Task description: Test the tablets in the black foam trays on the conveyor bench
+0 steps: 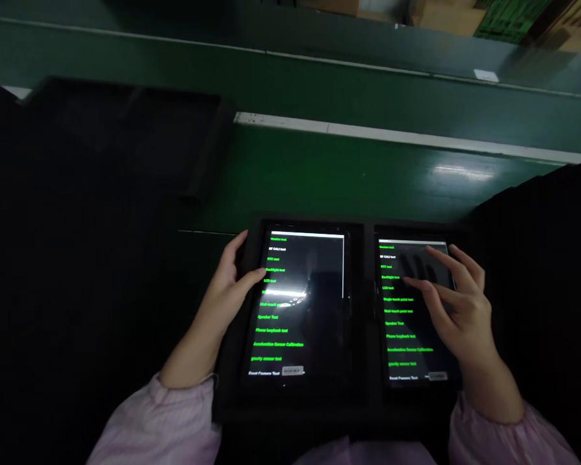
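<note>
Two tablets lie side by side in the compartments of a black tray (366, 258) in front of me. The left tablet (314, 329) and the right tablet (401, 313) both show a test list, mostly in green letters. Each screen carries a small barcode label near its lower edge. My left hand (225, 303) grips the tray's left side, its thumb over the rim at the left tablet's edge and its other fingers partly hidden. Over the right tablet, my right hand (459, 297) is open with fingers spread, the index fingertip at the screen; whether it touches, I cannot tell.
Another dark tray (174, 129) with compartments is at the upper left. Beyond runs a green surface (310, 168) with a white strip (368, 132). Cardboard boxes (445, 16) and a green crate (510, 19) stand at the back right. Dark shapes flank both sides.
</note>
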Demonstrator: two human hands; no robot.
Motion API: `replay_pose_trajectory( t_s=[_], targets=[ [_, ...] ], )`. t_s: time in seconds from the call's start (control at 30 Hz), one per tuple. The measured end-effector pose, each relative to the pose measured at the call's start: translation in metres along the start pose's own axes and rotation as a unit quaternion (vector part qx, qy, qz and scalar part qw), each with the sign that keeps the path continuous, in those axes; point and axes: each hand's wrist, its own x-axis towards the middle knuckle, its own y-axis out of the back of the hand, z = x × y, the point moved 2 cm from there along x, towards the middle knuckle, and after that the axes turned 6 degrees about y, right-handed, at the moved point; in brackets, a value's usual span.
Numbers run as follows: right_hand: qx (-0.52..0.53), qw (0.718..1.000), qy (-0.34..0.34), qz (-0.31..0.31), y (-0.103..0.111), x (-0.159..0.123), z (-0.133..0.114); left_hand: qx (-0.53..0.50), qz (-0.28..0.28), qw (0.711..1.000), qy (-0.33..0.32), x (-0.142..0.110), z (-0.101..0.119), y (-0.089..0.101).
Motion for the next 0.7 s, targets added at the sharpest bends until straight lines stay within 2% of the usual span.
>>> replay_pose_trajectory(
  t_s=[0.1,0.27,0.53,0.63,0.7],
  targets=[
    [-0.001,1.000,0.011,-0.006,-0.001,0.002,0.000,0.025,-0.031,0.999,-0.029,0.001,-0.005,0.001],
    [0.000,0.998,-0.012,0.055,-0.002,0.014,-0.005,0.063,-0.030,0.997,-0.041,0.001,-0.006,0.002],
    [0.038,0.993,0.008,0.111,-0.004,0.016,-0.012,-0.015,-0.009,1.000,-0.023,0.003,-0.004,-0.003],
    [0.048,0.992,0.008,0.117,-0.006,0.012,-0.011,-0.028,0.016,0.999,-0.016,-0.010,0.000,0.004],
    [0.052,0.992,0.013,0.116,-0.007,0.009,-0.009,-0.026,0.030,0.999,-0.003,-0.035,0.004,0.020]
  ],
)
